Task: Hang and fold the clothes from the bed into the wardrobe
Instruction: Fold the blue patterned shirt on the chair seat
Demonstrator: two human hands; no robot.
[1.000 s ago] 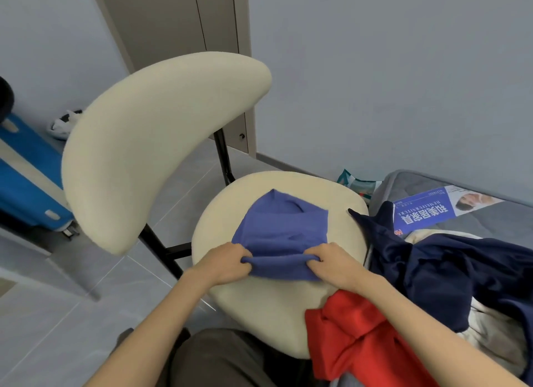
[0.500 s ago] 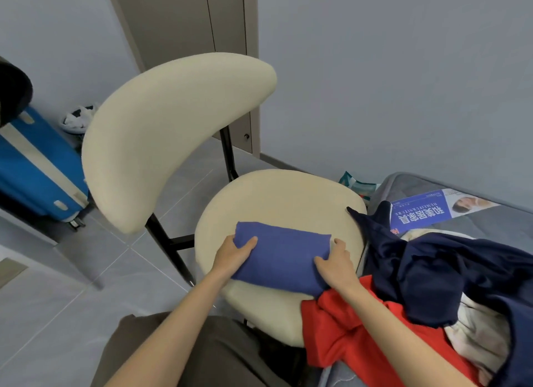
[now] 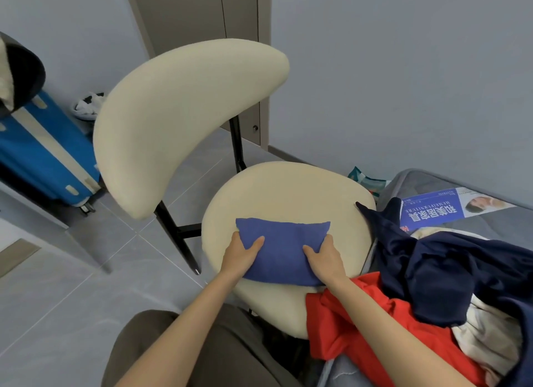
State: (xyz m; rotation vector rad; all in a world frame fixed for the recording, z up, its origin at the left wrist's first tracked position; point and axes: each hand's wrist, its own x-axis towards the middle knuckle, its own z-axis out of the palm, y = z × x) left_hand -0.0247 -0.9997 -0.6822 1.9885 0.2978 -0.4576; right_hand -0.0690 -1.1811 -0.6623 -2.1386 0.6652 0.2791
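Head view | your left hand grips folded blue cloth at its left end, thumb on top | your right hand grips its right end, thumb on top | cloth lies on cream chair seat, frame center | red garment and navy garment piled lower right

The only lettering stands on a blue-and-white printed sheet lying on the grey bed, beside the heap of clothes. On its blue part runs one row of large white Chinese characters, upside down to the camera. The middle ones look like 美居家, while the end ones are not sure. Along that row runs a thin line of small white Latin capitals, too small to read. At the sheet's near corner a red mark shows, partly hidden by dark cloth.
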